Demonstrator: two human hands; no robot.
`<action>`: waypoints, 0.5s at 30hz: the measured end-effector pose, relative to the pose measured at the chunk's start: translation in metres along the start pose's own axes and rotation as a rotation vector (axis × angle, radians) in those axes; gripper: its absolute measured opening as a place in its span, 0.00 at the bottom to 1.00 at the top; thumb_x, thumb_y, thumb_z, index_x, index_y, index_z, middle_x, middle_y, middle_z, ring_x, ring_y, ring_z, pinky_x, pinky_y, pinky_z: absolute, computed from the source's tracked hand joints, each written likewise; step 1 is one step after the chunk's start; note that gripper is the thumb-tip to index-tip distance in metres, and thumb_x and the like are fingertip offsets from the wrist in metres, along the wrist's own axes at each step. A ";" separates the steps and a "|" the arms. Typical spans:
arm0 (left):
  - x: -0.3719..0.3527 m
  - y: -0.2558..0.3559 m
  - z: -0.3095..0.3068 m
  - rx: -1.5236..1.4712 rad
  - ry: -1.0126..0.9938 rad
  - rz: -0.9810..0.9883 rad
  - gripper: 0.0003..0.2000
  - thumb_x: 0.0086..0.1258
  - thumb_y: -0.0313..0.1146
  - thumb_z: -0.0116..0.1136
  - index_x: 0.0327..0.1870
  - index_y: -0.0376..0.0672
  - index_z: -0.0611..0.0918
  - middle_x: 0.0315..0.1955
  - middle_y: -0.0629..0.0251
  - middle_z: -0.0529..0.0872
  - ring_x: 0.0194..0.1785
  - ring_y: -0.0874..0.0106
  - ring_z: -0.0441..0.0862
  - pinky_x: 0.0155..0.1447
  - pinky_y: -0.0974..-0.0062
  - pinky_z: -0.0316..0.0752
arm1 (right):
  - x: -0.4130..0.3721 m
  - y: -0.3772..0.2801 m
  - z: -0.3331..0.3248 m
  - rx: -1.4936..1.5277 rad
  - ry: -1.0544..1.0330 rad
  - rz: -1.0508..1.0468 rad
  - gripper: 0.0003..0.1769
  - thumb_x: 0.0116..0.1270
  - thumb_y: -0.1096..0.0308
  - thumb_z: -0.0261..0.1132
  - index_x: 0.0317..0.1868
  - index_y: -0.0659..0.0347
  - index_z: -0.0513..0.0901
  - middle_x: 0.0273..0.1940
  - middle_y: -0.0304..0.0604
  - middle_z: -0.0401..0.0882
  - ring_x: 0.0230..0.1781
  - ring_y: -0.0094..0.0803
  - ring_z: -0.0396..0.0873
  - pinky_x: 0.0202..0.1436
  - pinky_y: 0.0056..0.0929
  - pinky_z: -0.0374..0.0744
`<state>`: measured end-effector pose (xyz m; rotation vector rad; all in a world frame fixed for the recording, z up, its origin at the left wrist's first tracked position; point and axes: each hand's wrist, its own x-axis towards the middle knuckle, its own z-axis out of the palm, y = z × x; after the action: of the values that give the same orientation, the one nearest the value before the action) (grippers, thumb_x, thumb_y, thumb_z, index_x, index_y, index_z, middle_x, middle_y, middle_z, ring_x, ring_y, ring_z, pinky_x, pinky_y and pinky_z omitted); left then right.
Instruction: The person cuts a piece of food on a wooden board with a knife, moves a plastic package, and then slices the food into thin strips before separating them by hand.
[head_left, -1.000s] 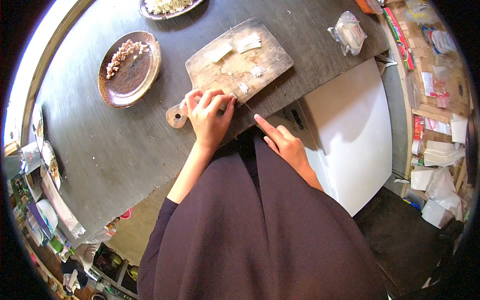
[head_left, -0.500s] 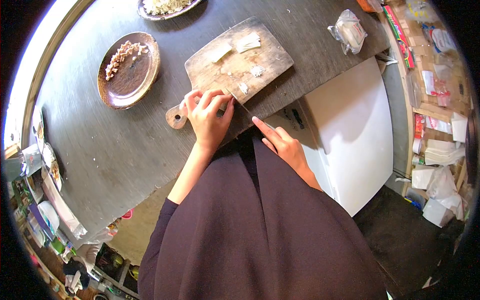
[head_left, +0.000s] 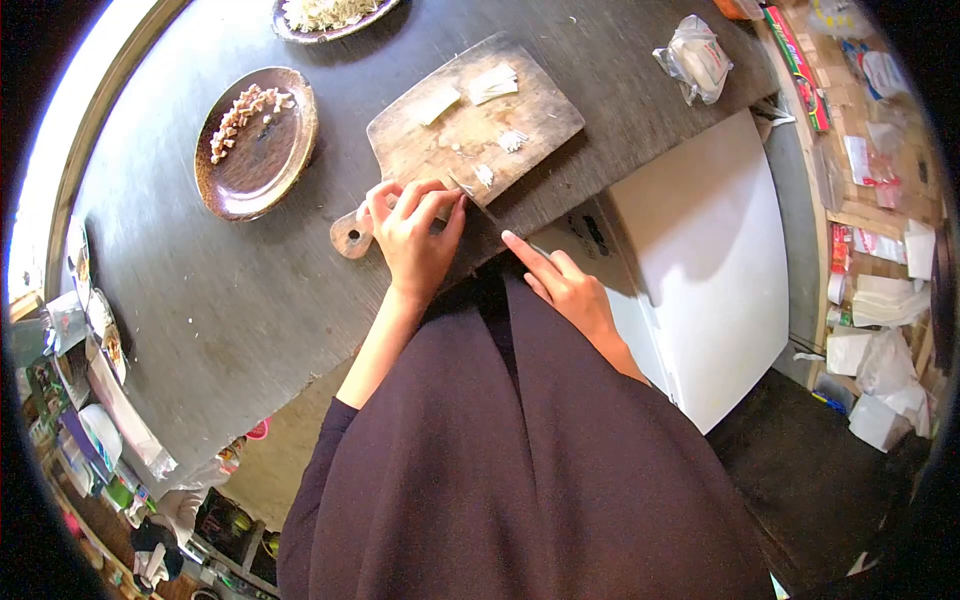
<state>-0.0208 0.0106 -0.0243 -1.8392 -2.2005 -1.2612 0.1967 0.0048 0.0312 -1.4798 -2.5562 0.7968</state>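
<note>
A wooden cutting board [head_left: 470, 125] lies near the table's front edge, its round handle toward the left. My left hand [head_left: 412, 235] is over the board's near left corner, fingers curled and pressed down on something I cannot make out. In my right hand [head_left: 568, 288] is a knife [head_left: 480, 205], index finger stretched along it, the blade reaching to the board beside my left fingertips. On the board are pale strips [head_left: 493, 84], a pale flat piece [head_left: 437, 105] and two small heaps of fine white bits [head_left: 512, 141].
A brown plate [head_left: 245, 185] with small diced pieces stands left of the board. Farther back is a plate of pale shreds [head_left: 325, 14]. A plastic-wrapped pack [head_left: 698, 62] lies at the right. Below the table edge stands a white appliance [head_left: 715, 270]; cluttered shelves [head_left: 845, 215] line the right.
</note>
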 end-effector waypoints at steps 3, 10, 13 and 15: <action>-0.001 -0.001 0.000 0.012 0.000 -0.001 0.07 0.56 0.34 0.79 0.33 0.55 0.89 0.39 0.82 0.89 0.52 0.64 0.76 0.61 0.61 0.64 | 0.001 0.009 -0.002 -0.009 0.040 -0.011 0.35 0.74 0.66 0.65 0.78 0.28 0.70 0.34 0.47 0.74 0.30 0.49 0.82 0.36 0.47 0.84; -0.001 0.000 0.000 0.027 -0.003 -0.003 0.07 0.57 0.35 0.79 0.32 0.56 0.89 0.39 0.82 0.89 0.52 0.64 0.76 0.61 0.61 0.63 | 0.000 0.006 -0.004 0.041 0.071 -0.065 0.36 0.74 0.65 0.66 0.79 0.26 0.68 0.32 0.46 0.72 0.27 0.48 0.81 0.33 0.46 0.84; 0.000 0.000 -0.001 0.027 -0.005 -0.001 0.07 0.56 0.34 0.78 0.33 0.55 0.89 0.39 0.82 0.90 0.53 0.64 0.75 0.62 0.61 0.63 | -0.002 0.003 -0.005 0.029 0.050 -0.061 0.35 0.74 0.64 0.66 0.79 0.26 0.68 0.32 0.47 0.73 0.28 0.49 0.81 0.33 0.46 0.84; -0.001 -0.001 0.000 0.019 -0.011 -0.004 0.07 0.55 0.34 0.78 0.33 0.55 0.89 0.39 0.81 0.90 0.53 0.64 0.76 0.62 0.61 0.63 | -0.002 0.004 -0.003 0.029 0.055 -0.071 0.35 0.75 0.64 0.66 0.79 0.27 0.69 0.32 0.47 0.73 0.28 0.48 0.82 0.33 0.46 0.84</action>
<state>-0.0213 0.0097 -0.0250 -1.8406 -2.2145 -1.2291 0.2023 0.0056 0.0324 -1.3751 -2.5299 0.7692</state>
